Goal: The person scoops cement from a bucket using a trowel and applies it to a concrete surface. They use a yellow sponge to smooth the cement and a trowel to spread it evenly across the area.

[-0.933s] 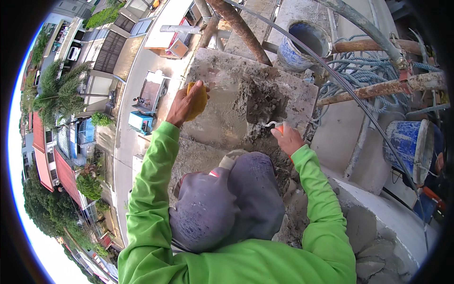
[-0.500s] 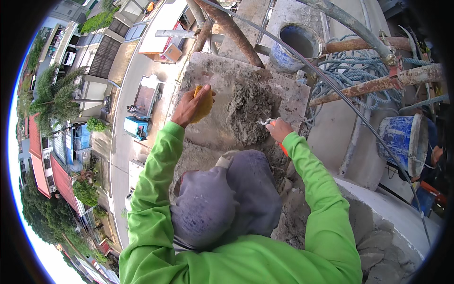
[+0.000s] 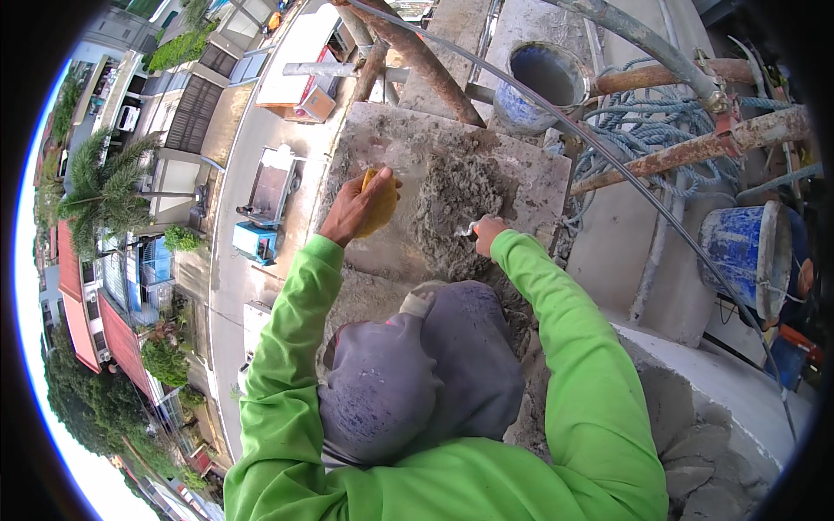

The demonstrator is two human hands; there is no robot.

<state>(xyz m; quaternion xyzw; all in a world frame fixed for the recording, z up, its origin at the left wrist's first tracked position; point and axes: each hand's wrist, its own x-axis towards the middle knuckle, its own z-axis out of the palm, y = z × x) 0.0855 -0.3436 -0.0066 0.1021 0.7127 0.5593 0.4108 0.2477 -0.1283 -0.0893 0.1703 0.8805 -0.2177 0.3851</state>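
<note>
Wet grey mortar (image 3: 462, 187) lies heaped on a flat board (image 3: 347, 143) in front of my knees. My right hand (image 3: 491, 234) grips a trowel (image 3: 470, 229) at the heap's near right side. Only the trowel's metal shank shows clearly; its blade is hidden in or against the mortar. My left hand (image 3: 349, 210), over the left part of the board, has its fingers closed round a yellow sponge (image 3: 380, 208). The sponge is apart from the mortar heap.
Rusty scaffold pipes (image 3: 417, 52) cross behind and right of the board, with a thin cable (image 3: 599, 152) slanting past. A mortar-stained bucket (image 3: 521, 108), coiled blue rope (image 3: 643, 126) and a blue bucket (image 3: 738, 256) stand rightward. Far below on the left runs a street (image 3: 228, 321).
My right hand has moved left and slightly nearer the heap with the trowel, whose orange handle no longer shows. My left hand, still with the sponge, is slightly lower in view.
</note>
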